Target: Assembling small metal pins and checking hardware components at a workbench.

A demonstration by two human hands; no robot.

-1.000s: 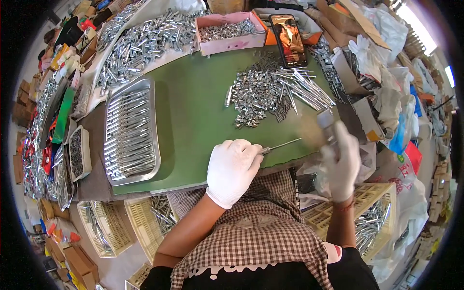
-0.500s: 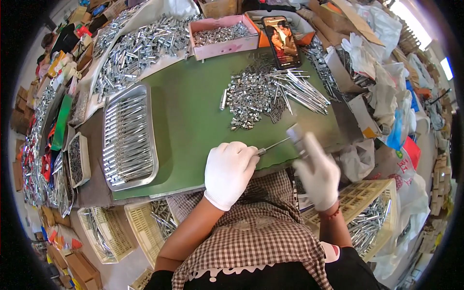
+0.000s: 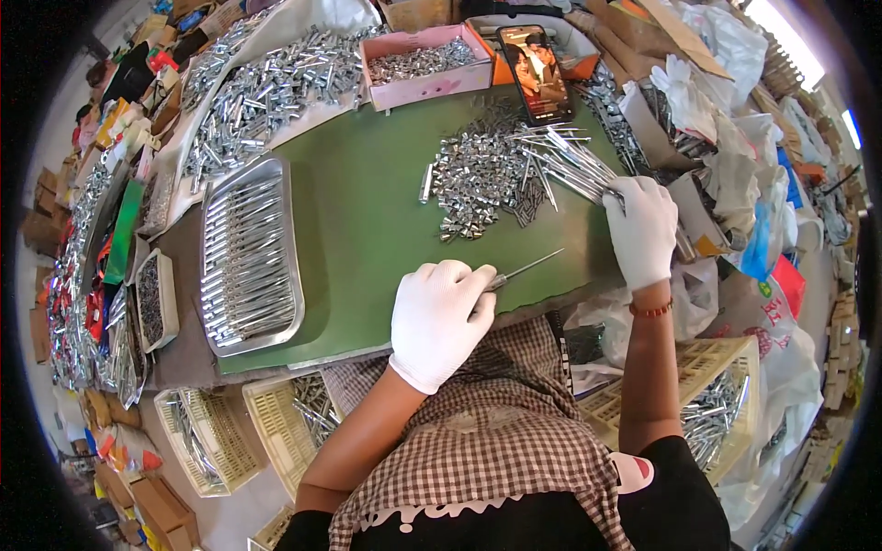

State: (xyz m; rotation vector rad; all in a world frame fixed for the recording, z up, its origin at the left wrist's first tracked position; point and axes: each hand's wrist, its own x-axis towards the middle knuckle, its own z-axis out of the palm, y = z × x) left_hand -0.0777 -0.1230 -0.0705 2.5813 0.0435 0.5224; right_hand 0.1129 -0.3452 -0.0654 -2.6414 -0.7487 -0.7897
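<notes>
My left hand [image 3: 441, 321], in a white glove, is closed around a small metal cylinder. A thin metal rod [image 3: 533, 264] sticks out of it up and to the right over the green mat [image 3: 358, 211]. My right hand [image 3: 641, 230], also gloved, is at the right end of the pile of long metal rods [image 3: 574, 165], its fingers curled onto the rod ends. The fingertips partly hide what they grip. Left of the rods lies a heap of small silver metal caps [image 3: 478, 179], with dark, thin pins [image 3: 530, 202] beside it.
A steel tray [image 3: 296, 275] with rows of finished-looking metal rods stands at the left. A pink box [image 3: 432, 87] of small parts and a phone [image 3: 535, 78] are at the back. Loose metal tubes [image 3: 266, 92] cover the far left. Plastic crates [image 3: 276, 432] sit below the table edge.
My right hand has moved up and right, from beside the thin rod's tip to the rod pile; the blurred grey piece at its fingers no longer shows. My left hand keeps its hold.
</notes>
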